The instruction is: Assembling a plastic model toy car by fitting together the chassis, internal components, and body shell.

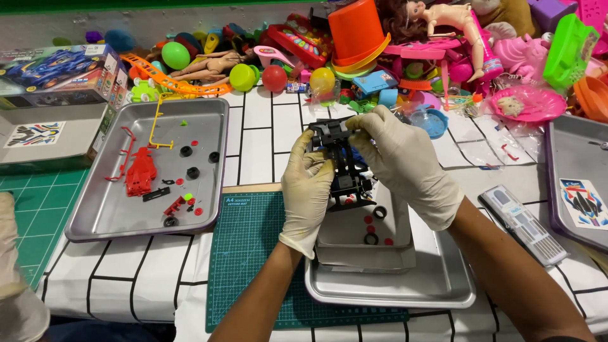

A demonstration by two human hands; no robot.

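Both hands gloved in pale latex, raised over the middle of the bench (253, 136), clamped together on one black toy car frame (342, 166). Left hand (306, 190) grips the frame's lower left side, thumb up along its edge. Right hand (403, 166) wraps the upper right, fingers curled over the top end. Frame held roughly upright, a bit tilted, above the near tray (443, 288).

Near tray is steel and sits partly on a green cutting mat (253, 247). Inside it a shallow grey box (354, 237) with small black rings (372, 239) and red dots; the frame hovers just over its far edge.

Left of the hands a second steel tray (95, 215) holds a red car body part (140, 172), a yellow plastic sprue (156, 130), black wheels (193, 172) and loose red bits. Further left a model car box (60, 73) and a sticker sheet (33, 134).

Far side of bench: heap of bright toys, orange bucket (356, 31), dolls (215, 63), coloured balls (274, 78), a pink plate (529, 103). Right of the hands a long grey remote-like case (525, 225) and a third tray (570, 190) with another sticker sheet (584, 202).

Bottom left corner: another person's gloved hand (12, 266), well apart from the frame
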